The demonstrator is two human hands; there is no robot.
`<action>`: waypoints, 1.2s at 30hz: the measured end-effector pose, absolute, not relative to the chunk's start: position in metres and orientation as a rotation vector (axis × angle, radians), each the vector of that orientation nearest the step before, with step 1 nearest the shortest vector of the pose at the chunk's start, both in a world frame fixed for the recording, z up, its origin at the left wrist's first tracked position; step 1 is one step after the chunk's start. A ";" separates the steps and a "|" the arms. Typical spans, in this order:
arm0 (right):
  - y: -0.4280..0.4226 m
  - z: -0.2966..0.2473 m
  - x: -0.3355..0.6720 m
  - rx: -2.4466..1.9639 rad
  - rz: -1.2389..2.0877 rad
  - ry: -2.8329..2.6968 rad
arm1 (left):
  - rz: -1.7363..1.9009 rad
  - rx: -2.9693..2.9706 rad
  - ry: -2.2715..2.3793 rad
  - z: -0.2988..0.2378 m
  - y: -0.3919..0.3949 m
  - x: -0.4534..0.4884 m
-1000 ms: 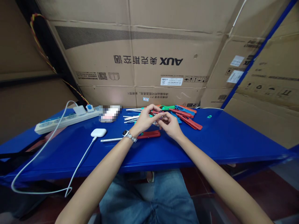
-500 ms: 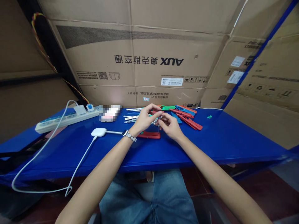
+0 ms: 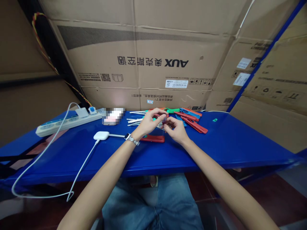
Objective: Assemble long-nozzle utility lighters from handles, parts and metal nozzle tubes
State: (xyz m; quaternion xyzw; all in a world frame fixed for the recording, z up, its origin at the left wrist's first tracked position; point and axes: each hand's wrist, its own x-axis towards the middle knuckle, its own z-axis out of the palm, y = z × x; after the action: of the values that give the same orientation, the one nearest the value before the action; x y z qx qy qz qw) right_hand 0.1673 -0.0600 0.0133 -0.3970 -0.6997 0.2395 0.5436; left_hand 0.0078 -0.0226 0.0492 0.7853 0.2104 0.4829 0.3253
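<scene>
My left hand (image 3: pixel 150 122) and my right hand (image 3: pixel 177 129) meet over the middle of the table, their fingertips pinched together around a small dark piece (image 3: pixel 164 120). It is mostly hidden by the fingers, and a thin line hangs below it. Under my left wrist lies a long red plastic handle (image 3: pixel 154 138) with a bit of green at one end. Behind and left of the fingers are several slim silvery metal strips (image 3: pixel 134 121). Several red slotted handles (image 3: pixel 195 124), with blue, orange and green (image 3: pixel 173 111) ones, are heaped beyond my right hand.
A small green plastic piece (image 3: pixel 215 120) lies on the blue table (image 3: pixel 235 140) to the right. At left are a white power strip (image 3: pixel 69 123), a white charging puck (image 3: pixel 102 135) with its cable, and a blurred-out object (image 3: pixel 113 116). Cardboard (image 3: pixel 153 41) walls the back.
Both hands stay in nearly the same place. The fingers have shifted slightly, and more of the small dark piece shows between them.
</scene>
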 end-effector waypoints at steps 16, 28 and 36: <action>-0.057 0.011 0.170 -0.926 0.545 -1.691 | 1.250 2.060 0.552 0.047 -0.023 0.009; -0.054 0.014 0.166 -0.911 0.850 -1.429 | 1.332 2.038 0.659 0.049 -0.024 0.011; -0.050 0.015 0.172 -0.922 0.804 -1.446 | 0.631 2.486 0.970 0.032 -0.016 -0.003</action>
State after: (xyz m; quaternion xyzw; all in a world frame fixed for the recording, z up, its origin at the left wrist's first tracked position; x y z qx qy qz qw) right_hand 0.1716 -0.0503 0.0147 -0.3950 -0.6197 0.3447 0.5841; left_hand -0.0028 -0.0156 0.0324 0.8885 0.3467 0.2257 0.1985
